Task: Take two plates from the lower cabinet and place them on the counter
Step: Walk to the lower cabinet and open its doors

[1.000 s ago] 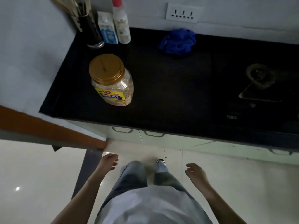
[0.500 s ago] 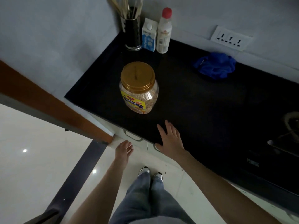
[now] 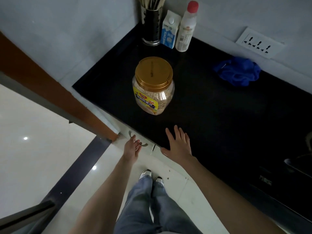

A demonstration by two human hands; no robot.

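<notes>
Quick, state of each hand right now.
Left hand: open, at the handle, holding nothing.
Right hand: open, flat on the counter, holding nothing.

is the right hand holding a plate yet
No, the right hand lies flat with fingers spread on the black counter, holding nothing.
</notes>
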